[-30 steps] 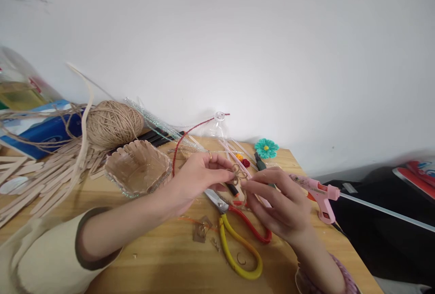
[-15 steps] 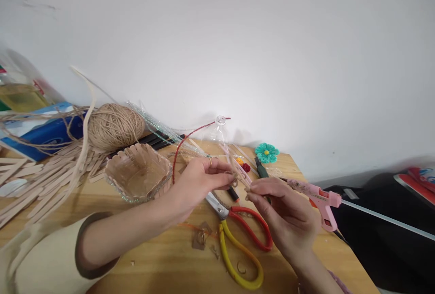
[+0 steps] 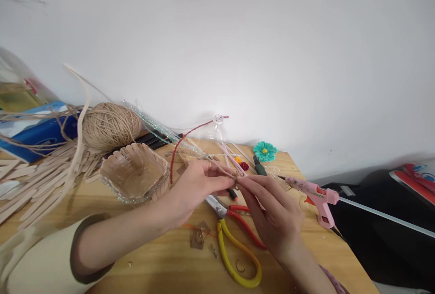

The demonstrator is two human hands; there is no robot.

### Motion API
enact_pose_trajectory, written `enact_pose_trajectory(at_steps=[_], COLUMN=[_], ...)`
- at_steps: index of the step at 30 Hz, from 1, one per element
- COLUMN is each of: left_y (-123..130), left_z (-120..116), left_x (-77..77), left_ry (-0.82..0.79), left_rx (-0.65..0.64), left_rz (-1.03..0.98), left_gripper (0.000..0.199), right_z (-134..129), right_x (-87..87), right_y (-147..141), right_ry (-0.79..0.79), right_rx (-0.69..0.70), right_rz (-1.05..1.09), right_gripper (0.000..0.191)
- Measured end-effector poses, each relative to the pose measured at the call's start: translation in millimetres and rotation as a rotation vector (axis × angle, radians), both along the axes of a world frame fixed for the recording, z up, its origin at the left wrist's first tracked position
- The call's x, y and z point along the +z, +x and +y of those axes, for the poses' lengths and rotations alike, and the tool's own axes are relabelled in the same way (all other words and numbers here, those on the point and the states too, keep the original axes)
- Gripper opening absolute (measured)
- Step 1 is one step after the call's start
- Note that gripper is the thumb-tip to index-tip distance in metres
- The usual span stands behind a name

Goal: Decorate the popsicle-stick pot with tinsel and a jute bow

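My left hand, with a ring on one finger, pinches a short piece of twine between thumb and forefinger. My right hand has its fingertips closed on the same twine, and the two hands meet over the table. A small loop or knot shows between the fingertips; its exact shape is partly hidden. Beneath the hands lie scissors with one yellow and one red handle, the red one partly covered by my right hand. Left of my left hand stands a small basket of wooden sticks with a glittery trim around it.
A pink glue gun lies at the right edge of the table. A ball of twine, loose wooden sticks and a blue packet are at the left. A teal flower and a clear bottle top stand near the wall.
My right hand has moved left and slightly up, bringing its fingertips against those of my left hand at the twine. The view has shifted slightly.
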State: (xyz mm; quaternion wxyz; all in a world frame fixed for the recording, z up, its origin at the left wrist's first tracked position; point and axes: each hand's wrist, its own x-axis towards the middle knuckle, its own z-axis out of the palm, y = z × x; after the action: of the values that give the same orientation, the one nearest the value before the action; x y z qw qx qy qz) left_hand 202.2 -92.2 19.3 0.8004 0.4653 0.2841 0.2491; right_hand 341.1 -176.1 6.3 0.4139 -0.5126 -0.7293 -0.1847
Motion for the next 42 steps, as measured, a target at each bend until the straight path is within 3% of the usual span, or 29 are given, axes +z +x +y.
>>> enact_pose_trajectory(at_steps=[7, 13, 15, 17, 20, 25, 29, 37, 42], left_y=[0, 1, 1, 0, 0, 2, 2, 2, 2], left_z=[0, 1, 1, 1, 1, 1, 0, 0, 1], left_x=[-1.8, -3.7, -4.2, -4.6, -4.9, -3.7, -3.5, -5.3, -2.7], left_ry=[-0.012, 0.010, 0.002, 0.010, 0.028, 0.039, 0.011, -0.008, 0.010], left_rx=[-0.009, 0.020, 0.028, 0.032, 0.025, 0.030, 0.006, 0.024, 0.074], left_rz=[-0.044, -0.045, -0.036, -0.032, -0.031, -0.020, -0.050, -0.019, 0.035], left_gripper=[0.009, 0.007, 0.008, 0.008, 0.007, 0.009, 0.012, 0.017, 0.017], right_z=[-5, -11, -10, -9, -7, -2, 0, -1, -3], right_x=[-3.4, -4.1, 0.7, 6.4, 12.3, 12.7, 11.0, 7.7, 6.7], right_y=[-2, 0, 1, 2, 2, 0, -6, -13, -9], right_ry=[-0.102, -0.021, -0.117, -0.333, -0.535, -0.629, -0.611, -0.567, -0.574], right_rx=[0.036, 0.000, -0.050, -0.078, -0.049, -0.021, -0.041, -0.028, -0.037], right_rz=[0.057, 0.500, 0.612, 0.722, 0.824, 0.992, 1.137, 1.200, 1.057], right_gripper=[0.033, 0.024, 0.013, 0.001, 0.012, 0.018, 0.020, 0.023, 0.020])
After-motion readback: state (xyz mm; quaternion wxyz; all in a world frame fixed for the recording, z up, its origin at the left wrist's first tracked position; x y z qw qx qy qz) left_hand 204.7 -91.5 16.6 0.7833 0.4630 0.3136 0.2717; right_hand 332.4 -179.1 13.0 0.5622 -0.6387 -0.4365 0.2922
